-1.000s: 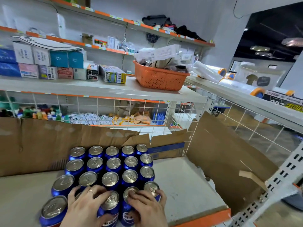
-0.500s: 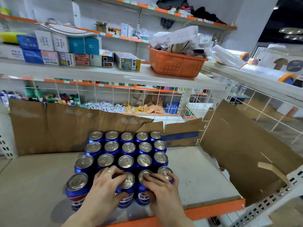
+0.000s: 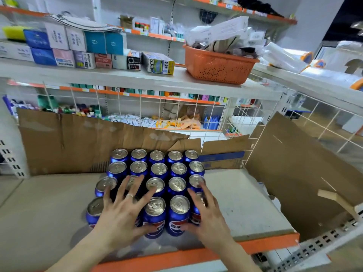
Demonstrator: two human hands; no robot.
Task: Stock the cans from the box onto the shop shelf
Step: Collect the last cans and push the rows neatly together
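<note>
About 20 blue cans (image 3: 157,184) stand packed on the shelf (image 3: 245,209); from 6 o'clock, left hand (image 3: 119,211) and right hand (image 3: 208,216) rest on them, fingers spread, gripping nothing. Stocking seems nearly done.

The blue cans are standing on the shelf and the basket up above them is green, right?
Not quite. The head view shows the basket is orange, not green. The rest is right: the blue cans stand upright on the shelf, and the basket sits on the shelf above.
</note>
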